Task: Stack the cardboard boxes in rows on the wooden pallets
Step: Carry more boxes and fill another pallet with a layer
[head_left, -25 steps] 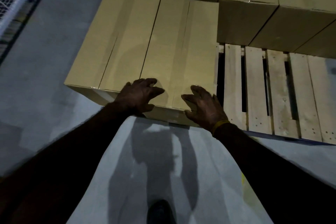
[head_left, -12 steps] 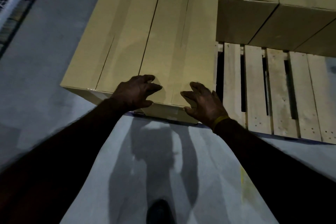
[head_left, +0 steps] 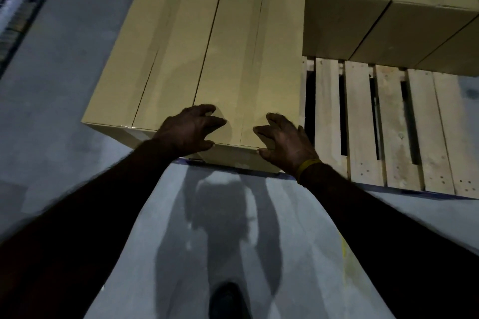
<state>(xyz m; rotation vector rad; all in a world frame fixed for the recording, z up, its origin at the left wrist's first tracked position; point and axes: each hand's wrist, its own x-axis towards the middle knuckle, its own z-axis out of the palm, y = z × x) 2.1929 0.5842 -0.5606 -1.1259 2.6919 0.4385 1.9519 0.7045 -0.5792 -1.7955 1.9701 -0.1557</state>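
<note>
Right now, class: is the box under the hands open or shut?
Shut. The box has its top flaps lying flat, meeting along a centre seam, with both hands resting at its near edge.

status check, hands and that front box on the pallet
Left hand and right hand open, spread on near edge of the front box. Box flush beside its neighbour. Bare pallet to the right, nothing blocking.

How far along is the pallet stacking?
Done: tan cardboard boxes at the far right fill the back row, and another long tan box sits at the left. In hand: the left hand and right hand rest open on the near end of the long tan cardboard box beside it. Left: the bare slatted wooden pallet to the right holds no box yet.
</note>
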